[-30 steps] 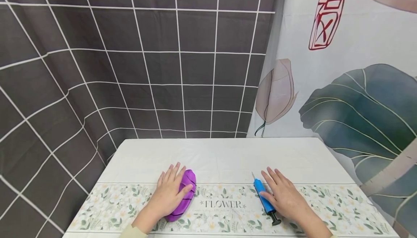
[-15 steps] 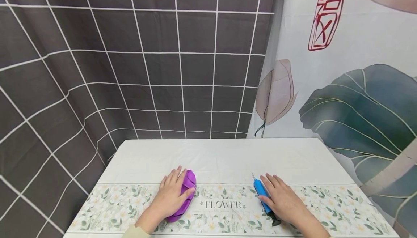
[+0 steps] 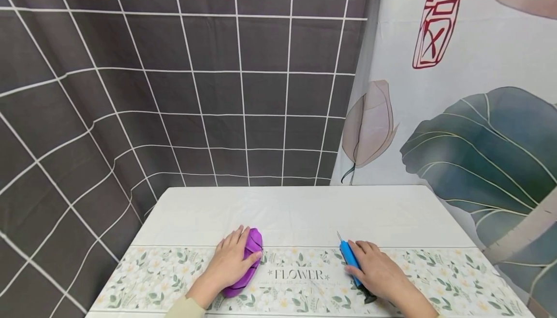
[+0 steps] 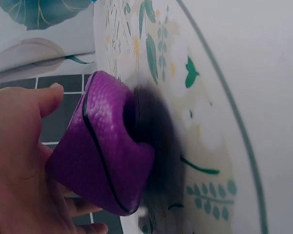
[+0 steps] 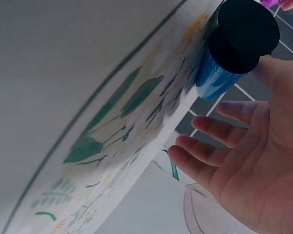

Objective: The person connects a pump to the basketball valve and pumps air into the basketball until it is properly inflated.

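A purple, pebbled, deflated ball (image 3: 249, 269) with black lines, folded in on itself, lies on the table left of centre. My left hand (image 3: 227, 260) rests over its left side, fingers fairly straight and thumb across it. In the left wrist view the caved-in ball (image 4: 105, 146) sits against the palm. To the right is a blue hand pump (image 3: 349, 255) with a thin needle at its far end and a black handle at its near end. My right hand (image 3: 377, 267) lies along its right side, the thumb over the barrel. In the right wrist view the fingers (image 5: 210, 153) are loosely extended beside the pump (image 5: 219, 80).
The table (image 3: 296, 211) wears a white cloth with a floral band and the word FLOWER between the two hands. A dark gridded curtain (image 3: 209, 91) hangs behind and to the left. A white curtain with painted leaves (image 3: 483, 149) hangs on the right.
My right hand has come down and closer against the pump, its fingers drawn back toward me. The left hand has settled slightly lower on the ball. Ball and pump stay in place.
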The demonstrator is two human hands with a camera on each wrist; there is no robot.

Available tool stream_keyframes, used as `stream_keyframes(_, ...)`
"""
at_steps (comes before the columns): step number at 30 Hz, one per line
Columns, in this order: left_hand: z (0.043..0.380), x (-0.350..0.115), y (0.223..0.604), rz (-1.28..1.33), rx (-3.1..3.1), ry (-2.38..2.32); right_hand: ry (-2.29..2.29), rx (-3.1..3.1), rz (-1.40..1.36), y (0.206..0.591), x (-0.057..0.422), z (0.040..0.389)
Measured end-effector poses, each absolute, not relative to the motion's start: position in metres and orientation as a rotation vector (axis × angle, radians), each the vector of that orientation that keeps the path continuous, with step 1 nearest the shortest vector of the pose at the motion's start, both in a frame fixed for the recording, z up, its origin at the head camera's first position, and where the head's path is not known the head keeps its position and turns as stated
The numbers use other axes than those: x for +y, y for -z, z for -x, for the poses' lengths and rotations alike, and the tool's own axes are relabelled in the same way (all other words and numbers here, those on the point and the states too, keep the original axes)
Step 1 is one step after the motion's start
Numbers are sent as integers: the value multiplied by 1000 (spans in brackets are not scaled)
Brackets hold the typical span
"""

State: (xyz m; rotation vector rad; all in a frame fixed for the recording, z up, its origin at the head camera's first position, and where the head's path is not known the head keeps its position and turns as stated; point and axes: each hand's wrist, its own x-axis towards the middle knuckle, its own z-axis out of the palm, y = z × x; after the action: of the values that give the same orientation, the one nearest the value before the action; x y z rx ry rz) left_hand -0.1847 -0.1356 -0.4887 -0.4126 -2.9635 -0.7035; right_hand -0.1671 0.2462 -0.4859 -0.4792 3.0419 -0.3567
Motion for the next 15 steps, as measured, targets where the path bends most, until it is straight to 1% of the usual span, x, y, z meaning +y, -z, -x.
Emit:
stream_keyframes(11,194,-128,489,217,-2975,595,285,2991,410,486,244,172)
stream_keyframes(15,196,-123,485,204,-2943,555,250,2991,383,484,239,174)
